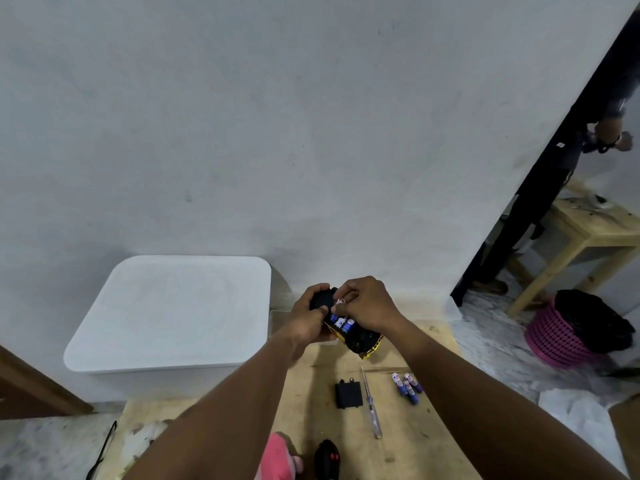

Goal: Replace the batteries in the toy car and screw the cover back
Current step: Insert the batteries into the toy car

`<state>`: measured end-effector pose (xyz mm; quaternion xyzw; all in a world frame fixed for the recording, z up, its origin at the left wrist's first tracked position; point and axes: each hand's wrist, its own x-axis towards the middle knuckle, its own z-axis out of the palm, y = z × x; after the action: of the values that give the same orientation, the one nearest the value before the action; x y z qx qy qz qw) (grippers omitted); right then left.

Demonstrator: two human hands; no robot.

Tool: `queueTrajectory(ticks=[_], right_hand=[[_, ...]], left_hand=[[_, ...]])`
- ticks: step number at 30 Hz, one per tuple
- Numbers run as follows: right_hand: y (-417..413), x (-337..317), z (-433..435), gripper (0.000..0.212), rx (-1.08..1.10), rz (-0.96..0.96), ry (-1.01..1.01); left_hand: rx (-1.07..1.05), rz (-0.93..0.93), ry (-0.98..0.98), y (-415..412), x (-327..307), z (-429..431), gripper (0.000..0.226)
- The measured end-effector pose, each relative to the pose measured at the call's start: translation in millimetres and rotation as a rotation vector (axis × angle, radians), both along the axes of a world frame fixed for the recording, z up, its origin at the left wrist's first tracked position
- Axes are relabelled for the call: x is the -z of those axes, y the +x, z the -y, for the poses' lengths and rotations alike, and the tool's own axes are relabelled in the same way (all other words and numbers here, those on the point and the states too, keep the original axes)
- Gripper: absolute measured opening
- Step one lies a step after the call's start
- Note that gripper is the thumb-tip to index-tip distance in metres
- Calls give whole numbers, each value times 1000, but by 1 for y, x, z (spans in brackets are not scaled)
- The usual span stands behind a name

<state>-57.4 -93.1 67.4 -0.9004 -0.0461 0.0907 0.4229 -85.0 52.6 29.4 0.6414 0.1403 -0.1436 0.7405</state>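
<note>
Blue-and-white batteries (343, 323) sit under my fingertips: my right hand (367, 303) is curled over them from above, thumb and forefinger narrowed to a pinch at their far end, though I cannot tell exactly which cell I have hold of. They lie side by side in the open compartment of the toy car (363, 341), which is turned belly-up, black underneath with a yellow edge showing at its near right end. My left hand (310, 320) grips the car's far left end, fingers wrapped round the black body and thumb laid across the top next to the compartment. I hold the car up above the wooden table (408, 445). On the table nearer to me lies the black cover (348, 394), flat and off the car. Just to its right is the screwdriver (371, 403), tip pointing away from me, clear handle toward me. Further right is a small cluster of loose batteries (408, 386), touching one another. At the near edge rest a black remote (327, 459) with red buttons and something pink (277, 459). A white box (173, 313) stands to the left against the wall, and a pink basket (561, 341) holding a black bag sits on the floor to the right.
</note>
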Motion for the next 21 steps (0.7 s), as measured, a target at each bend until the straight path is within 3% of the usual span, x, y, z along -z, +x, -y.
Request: queueTrajectory(ticks=[3,5,7,9,11,15,16,18,21], right_hand=[[0,-5,8,7,211,24,314],[3,-12,12,16,330,-63,590],[6,-18,16,27,353,-176,688],[9,-20,19,36,324,-234,576],[11,-18,21,41,255,-212,325],[7,-11,17,23,14,-96,-142],[6,-8,17,29,-27,-119,-210],[6,-1,19,37,-48,-153,-258],[2,9,21,33,8,-12,-252]], left_hand=[[-5,-13,1,1,-1,1,42],[-11,-17,10,1,-2,1,42],[-15,-19,21,1,-1,0,42],[-7,-21,28,0,-1,0,42],[13,-12,44,0,-2,-1,42],[62,10,91,1,-5,-1,42],[73,12,98,1,-6,-1,43],[76,11,105,2,-7,0,49],[48,8,75,1,-8,2,61]])
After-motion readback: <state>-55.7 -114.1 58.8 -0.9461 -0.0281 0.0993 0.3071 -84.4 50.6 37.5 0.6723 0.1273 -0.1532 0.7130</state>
